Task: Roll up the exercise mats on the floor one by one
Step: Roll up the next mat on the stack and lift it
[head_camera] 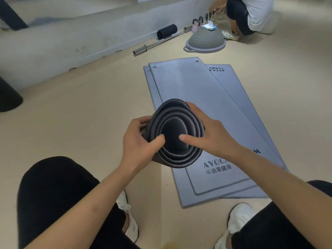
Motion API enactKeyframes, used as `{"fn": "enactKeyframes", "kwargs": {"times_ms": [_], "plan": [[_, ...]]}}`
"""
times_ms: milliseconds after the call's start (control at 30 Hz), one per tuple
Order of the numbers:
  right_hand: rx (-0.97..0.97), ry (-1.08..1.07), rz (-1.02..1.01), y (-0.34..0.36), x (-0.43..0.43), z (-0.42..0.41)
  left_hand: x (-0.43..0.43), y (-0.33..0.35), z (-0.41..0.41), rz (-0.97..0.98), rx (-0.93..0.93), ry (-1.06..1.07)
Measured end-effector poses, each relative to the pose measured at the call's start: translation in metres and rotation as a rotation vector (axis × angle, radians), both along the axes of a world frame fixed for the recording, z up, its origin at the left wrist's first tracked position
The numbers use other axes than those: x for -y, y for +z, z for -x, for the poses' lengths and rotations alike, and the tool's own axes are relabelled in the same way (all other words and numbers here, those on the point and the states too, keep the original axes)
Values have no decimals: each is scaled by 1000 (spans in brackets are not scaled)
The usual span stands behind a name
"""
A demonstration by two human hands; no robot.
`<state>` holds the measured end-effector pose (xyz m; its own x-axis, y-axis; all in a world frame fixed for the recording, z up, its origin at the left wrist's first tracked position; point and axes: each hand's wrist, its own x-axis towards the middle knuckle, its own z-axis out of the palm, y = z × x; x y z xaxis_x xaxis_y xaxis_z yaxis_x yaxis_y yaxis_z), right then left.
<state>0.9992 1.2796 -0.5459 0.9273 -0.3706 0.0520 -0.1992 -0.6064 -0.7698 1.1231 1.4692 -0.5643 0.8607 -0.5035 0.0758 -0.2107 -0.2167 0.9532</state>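
1. Two hands hold one rolled mat (175, 135) up off the floor (89, 114), its spiral end turned toward the camera.
2. The left hand (138, 141) grips the roll's left side, fingers curled round the outer layer and thumb pressed onto the coiled end.
3. The right hand (206, 130) clasps the right side, fingers wrapped over the top edge and thumb resting on the inner coils.
4. Several flat grey mats (206, 97) lie stacked on the floor just behind and beneath the roll, slightly fanned; the top one shows printed lettering near its close end, partly hidden by the right forearm.
5. The wearer's knees in dark trousers and white shoes (237, 218) sit at the near edge of the stack.
6. Farther off, by the wall, lie a grey half-dome balance trainer (204, 40), a steel barbell bar (161, 40) and a black foam roller (167, 31).
7. A row of kettlebells (197, 24) stands beyond the dome, beside another person (251, 13) crouching in a white top.
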Motion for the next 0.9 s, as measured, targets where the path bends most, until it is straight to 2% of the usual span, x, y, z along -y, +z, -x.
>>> {"fn": "enactKeyframes", "kwargs": {"times_ms": [267,400,600,733,900], "plan": [[57,10,-132,10,96,-74,88,17,-59,14,-66,53],[24,-19,-204,10,126,-88,119,19,-71,13,-123,63],[-192,-47,-340,29,133,-89,122,43,-64,-197,-189,75],[-250,-141,-387,47,122,-85,114,67,-56,-350,-202,59],[-278,-223,-404,100,74,-98,87,113,-72,-447,-292,81]]}}
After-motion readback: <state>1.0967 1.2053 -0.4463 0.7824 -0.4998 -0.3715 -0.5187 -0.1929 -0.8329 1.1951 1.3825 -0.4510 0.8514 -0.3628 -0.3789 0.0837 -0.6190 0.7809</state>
